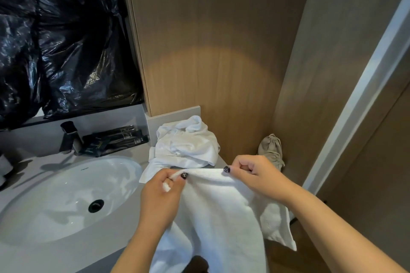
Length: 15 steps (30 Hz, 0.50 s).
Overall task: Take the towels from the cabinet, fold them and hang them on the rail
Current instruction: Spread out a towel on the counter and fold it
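Observation:
A white towel (217, 217) hangs down in front of me, held up by its top edge over the right end of the counter. My left hand (162, 195) pinches the left part of that edge between thumb and fingers. My right hand (255, 175) pinches the same edge a little to the right. A second white towel (186, 144) lies crumpled on the counter just behind my hands. No rail or cabinet interior is in view.
A white oval sink (66, 197) with a black drain fills the grey counter (26, 250) at left. Black faucet (68, 137) and dark toiletry tubes (115, 139) stand behind it. A beige drawstring bag (271, 150) sits by the wood-panelled wall (210, 51). Black plastic (62, 35) covers the mirror.

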Motion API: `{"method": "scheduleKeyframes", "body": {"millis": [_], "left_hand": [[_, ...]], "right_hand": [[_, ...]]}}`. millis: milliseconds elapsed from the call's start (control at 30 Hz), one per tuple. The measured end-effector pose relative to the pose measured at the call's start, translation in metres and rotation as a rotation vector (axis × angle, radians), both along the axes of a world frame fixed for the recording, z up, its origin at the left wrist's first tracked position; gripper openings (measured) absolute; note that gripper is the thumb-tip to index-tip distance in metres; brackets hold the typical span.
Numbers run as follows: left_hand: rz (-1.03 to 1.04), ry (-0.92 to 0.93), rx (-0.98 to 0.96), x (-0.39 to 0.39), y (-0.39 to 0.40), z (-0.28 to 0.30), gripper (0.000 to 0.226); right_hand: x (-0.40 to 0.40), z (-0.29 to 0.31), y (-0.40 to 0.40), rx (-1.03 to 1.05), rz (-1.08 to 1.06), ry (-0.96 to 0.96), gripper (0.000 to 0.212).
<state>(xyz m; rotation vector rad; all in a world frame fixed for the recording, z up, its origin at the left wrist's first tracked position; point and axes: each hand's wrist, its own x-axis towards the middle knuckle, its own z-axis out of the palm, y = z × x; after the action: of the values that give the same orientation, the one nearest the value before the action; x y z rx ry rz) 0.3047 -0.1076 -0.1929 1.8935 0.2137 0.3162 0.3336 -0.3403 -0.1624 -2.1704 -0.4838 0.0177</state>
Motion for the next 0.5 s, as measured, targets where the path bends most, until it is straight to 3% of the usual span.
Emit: {"method": "scheduleKeyframes", "body": {"millis": [67,167,233,267,367,500], "left_hand": [[-0.095,0.008,0.036,0.000,0.001,0.003,0.019],[-0.403,0.004,0.089,-0.006,-0.008,0.010,0.032],[-0.487,-0.006,0.110,-0.009,-0.018,0.010,0.017],[-0.470,-0.013,0.099,-0.008,-0.021,0.010,0.008],[-0.346,-0.033,0.077,-0.003,-0.024,0.005,0.019],[-0.133,-0.044,0.050,0.003,-0.020,0.002,0.017]], "right_hand": [[-0.002,-0.002,0.002,-0.021,0.000,-0.015,0.032],[-0.005,-0.002,0.012,-0.021,0.056,-0.037,0.033],[-0.008,0.000,0.017,-0.051,0.116,-0.044,0.033],[-0.010,0.001,0.019,-0.065,0.135,-0.048,0.033],[-0.010,0.001,0.013,-0.080,0.135,-0.047,0.034],[-0.006,-0.003,-0.008,-0.073,0.083,-0.014,0.027]]}}
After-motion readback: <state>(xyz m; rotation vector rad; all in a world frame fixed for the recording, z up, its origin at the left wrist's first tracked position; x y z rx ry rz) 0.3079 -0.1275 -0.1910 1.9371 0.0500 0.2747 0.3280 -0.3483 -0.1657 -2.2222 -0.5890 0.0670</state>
